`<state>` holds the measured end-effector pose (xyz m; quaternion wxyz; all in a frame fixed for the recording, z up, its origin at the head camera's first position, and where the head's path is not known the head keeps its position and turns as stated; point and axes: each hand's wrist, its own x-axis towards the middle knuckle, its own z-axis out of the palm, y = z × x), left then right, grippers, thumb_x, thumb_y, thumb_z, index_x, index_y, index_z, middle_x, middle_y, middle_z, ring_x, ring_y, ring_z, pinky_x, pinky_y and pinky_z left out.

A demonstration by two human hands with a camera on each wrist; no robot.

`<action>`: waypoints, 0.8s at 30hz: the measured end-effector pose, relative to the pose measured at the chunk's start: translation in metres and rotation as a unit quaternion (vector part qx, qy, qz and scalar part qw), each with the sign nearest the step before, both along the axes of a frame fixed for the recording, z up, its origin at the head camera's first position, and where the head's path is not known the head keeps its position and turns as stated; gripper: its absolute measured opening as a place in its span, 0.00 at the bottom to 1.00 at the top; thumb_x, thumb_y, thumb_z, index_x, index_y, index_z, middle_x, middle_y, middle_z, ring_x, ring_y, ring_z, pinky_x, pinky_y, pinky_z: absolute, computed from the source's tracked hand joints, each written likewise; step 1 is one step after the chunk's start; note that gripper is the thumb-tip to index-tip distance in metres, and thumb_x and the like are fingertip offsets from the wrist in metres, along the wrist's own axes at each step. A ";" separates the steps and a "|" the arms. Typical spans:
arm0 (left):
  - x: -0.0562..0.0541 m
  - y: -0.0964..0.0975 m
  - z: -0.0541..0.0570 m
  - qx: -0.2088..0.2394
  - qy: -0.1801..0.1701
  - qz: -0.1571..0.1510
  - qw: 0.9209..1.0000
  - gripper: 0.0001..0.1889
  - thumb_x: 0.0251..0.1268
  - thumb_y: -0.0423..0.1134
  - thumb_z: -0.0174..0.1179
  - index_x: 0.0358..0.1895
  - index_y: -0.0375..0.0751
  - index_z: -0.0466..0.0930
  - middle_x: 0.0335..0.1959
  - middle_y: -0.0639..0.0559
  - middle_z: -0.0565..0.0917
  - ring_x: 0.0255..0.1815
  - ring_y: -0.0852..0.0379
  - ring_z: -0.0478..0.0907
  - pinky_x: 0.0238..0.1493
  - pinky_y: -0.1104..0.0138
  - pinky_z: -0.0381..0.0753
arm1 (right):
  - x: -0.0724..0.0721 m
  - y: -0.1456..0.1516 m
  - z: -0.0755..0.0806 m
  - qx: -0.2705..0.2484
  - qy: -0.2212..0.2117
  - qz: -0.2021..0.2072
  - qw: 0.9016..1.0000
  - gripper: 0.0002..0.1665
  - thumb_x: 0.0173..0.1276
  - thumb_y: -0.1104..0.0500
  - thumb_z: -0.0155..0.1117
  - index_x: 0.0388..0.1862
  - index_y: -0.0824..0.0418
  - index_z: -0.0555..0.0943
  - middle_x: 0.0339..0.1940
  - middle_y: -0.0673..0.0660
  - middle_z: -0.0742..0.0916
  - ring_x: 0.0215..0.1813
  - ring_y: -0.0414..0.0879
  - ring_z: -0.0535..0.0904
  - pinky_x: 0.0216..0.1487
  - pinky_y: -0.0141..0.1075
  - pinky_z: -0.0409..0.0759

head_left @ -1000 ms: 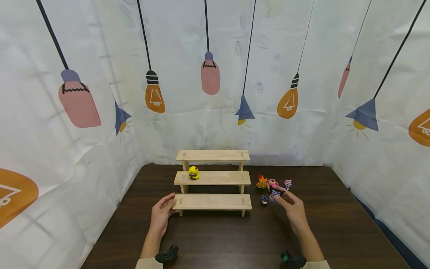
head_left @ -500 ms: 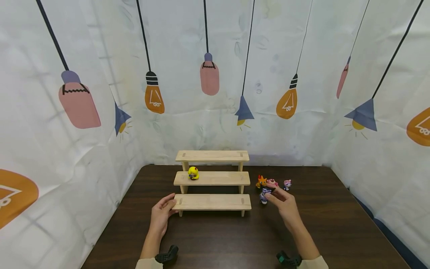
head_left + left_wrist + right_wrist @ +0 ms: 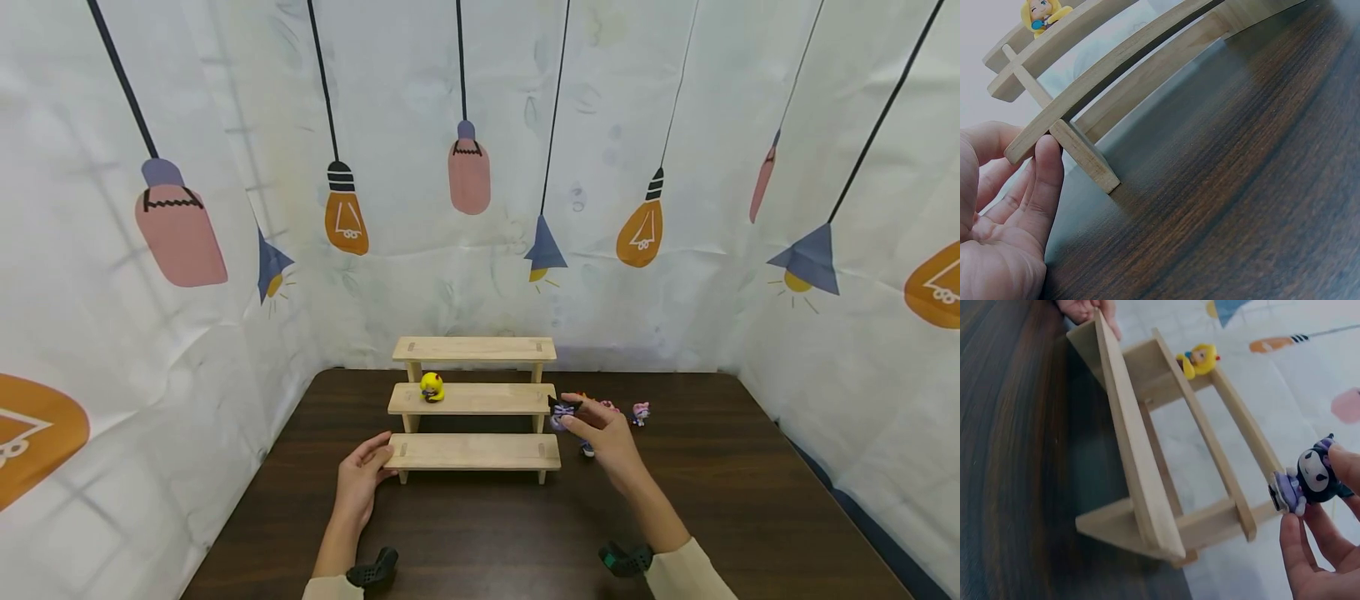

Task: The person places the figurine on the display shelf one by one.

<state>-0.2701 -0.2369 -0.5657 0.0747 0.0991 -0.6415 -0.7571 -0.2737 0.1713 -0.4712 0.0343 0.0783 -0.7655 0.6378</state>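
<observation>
A three-tier wooden display stand (image 3: 474,451) stands on the dark table. My left hand (image 3: 363,477) pinches the left end of its lowest shelf, thumb and fingers on either side of the board (image 3: 1054,115). On the left part of the middle shelf sits a yellow-haired figurine (image 3: 432,387). My right hand (image 3: 606,435) holds a purple figurine with a black hood and white face (image 3: 1315,472) between thumb and fingers. It is in the air by the right end of the middle shelf; whether it touches the wood I cannot tell.
Behind my right hand, other small figurines are partly hidden. A pink and purple figurine (image 3: 641,413) stands to their right, and a small dark blue and white one (image 3: 587,449) shows below the hand. A patterned white curtain (image 3: 480,283) encloses the table (image 3: 480,542).
My right hand has carried the purple and black figurine leftward from the figurine group to the right end of the stand. The left hand keeps its grip on the lowest shelf.
</observation>
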 end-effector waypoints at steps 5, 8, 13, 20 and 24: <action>0.000 0.001 0.000 0.001 -0.001 0.001 1.000 0.26 0.74 0.36 0.62 0.70 0.31 0.72 0.41 0.65 0.87 0.40 0.62 0.84 0.39 0.68 0.87 | -0.008 -0.015 0.008 0.000 0.024 0.025 0.999 0.26 0.70 0.52 0.71 0.66 0.52 0.81 0.49 0.60 0.87 0.49 0.45 0.82 0.54 0.40 0.82; -0.001 0.001 0.000 0.000 0.000 0.001 1.000 0.26 0.74 0.36 0.62 0.70 0.31 0.72 0.41 0.66 0.87 0.40 0.62 0.84 0.39 0.68 0.87 | -0.013 -0.024 0.013 -0.007 0.036 0.033 0.999 0.26 0.70 0.52 0.71 0.65 0.54 0.82 0.47 0.59 0.88 0.46 0.43 0.82 0.51 0.36 0.83; -0.001 0.001 -0.001 -0.001 0.002 0.002 1.000 0.25 0.74 0.36 0.62 0.70 0.31 0.72 0.41 0.66 0.87 0.40 0.62 0.84 0.39 0.68 0.87 | -0.020 -0.038 0.019 -0.033 0.038 0.052 0.997 0.26 0.71 0.54 0.71 0.66 0.58 0.81 0.45 0.55 0.88 0.46 0.42 0.83 0.54 0.38 0.85; -0.001 0.000 0.000 0.001 0.000 0.004 1.000 0.25 0.74 0.35 0.61 0.71 0.30 0.71 0.41 0.66 0.87 0.39 0.62 0.84 0.39 0.68 0.87 | -0.032 -0.056 0.025 -0.040 0.024 0.047 0.998 0.25 0.70 0.53 0.72 0.64 0.54 0.83 0.44 0.54 0.87 0.47 0.44 0.82 0.53 0.36 0.83; 0.000 0.000 0.001 0.000 -0.002 0.005 1.000 0.24 0.75 0.35 0.61 0.70 0.30 0.73 0.40 0.66 0.87 0.39 0.62 0.84 0.39 0.68 0.87 | -0.038 -0.068 0.027 -0.043 0.017 0.052 0.998 0.24 0.70 0.54 0.72 0.64 0.54 0.83 0.48 0.58 0.88 0.49 0.45 0.83 0.57 0.39 0.85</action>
